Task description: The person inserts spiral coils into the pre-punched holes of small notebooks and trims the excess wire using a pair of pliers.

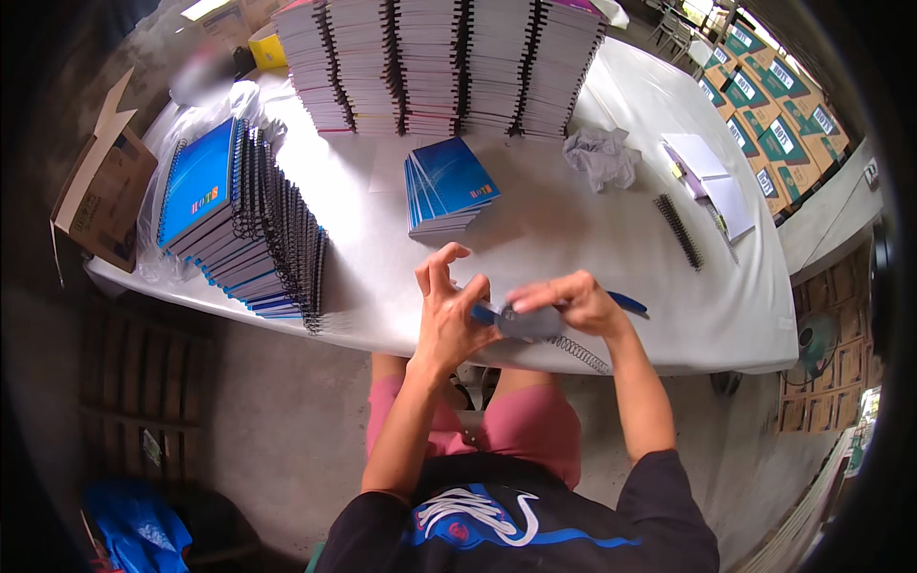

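Near the table's front edge, my left hand [449, 315] is closed on one end of a small blue-and-grey notebook [530, 323], blurred by motion. My right hand [585, 304] is at its other end, with the fingers bent over it and smeared. A black spiral coil [581, 353] trails from the notebook below my right hand. Just beyond the right wrist lies a blue-handled tool [628, 304], partly hidden. Farther back sits a small fanned stack of blue notebooks [454, 181], with no coils visible on them.
Coil-bound blue notebooks [201, 186] lean in a long pile at left, beside an open carton [105, 201]. Tall stacks of bound books [430, 67] line the back. Crumpled paper [602, 158], a bundle of coils [678, 231] and an open notepad [712, 181] lie at right.
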`<state>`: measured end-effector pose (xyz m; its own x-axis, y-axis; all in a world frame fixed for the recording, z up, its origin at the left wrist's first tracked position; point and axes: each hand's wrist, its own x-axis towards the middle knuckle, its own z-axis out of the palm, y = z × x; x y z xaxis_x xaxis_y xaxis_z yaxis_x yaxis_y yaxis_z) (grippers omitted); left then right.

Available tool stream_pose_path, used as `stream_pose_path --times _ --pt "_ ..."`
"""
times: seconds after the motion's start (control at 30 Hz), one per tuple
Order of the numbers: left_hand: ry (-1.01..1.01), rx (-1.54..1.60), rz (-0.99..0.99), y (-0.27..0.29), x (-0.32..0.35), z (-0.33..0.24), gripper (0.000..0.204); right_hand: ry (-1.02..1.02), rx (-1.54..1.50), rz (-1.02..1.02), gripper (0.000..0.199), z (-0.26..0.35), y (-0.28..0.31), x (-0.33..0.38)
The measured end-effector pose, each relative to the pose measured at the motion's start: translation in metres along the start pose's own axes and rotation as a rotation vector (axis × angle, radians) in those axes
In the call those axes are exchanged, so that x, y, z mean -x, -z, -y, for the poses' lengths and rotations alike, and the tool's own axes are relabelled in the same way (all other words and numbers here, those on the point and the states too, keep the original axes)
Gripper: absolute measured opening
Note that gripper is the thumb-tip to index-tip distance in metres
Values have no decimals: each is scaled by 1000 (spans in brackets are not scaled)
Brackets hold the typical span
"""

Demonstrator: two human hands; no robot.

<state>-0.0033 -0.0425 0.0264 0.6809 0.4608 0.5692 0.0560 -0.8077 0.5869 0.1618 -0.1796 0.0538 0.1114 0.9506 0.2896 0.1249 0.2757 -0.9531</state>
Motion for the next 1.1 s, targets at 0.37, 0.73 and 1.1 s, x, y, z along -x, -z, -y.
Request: stream_pose_path --times 0.37,0.73,1.1 --pt "95 251 -71 -18 0 18 86 -19 -97 -152 42 -6 -3 -3" --pt "287 599 -46 -30 -3 30 98 -107 174 -203 43 3 -2 -27" --pt "123 412 -28 -31 4 37 99 -384 335 -179 43 -9 -12 -28"
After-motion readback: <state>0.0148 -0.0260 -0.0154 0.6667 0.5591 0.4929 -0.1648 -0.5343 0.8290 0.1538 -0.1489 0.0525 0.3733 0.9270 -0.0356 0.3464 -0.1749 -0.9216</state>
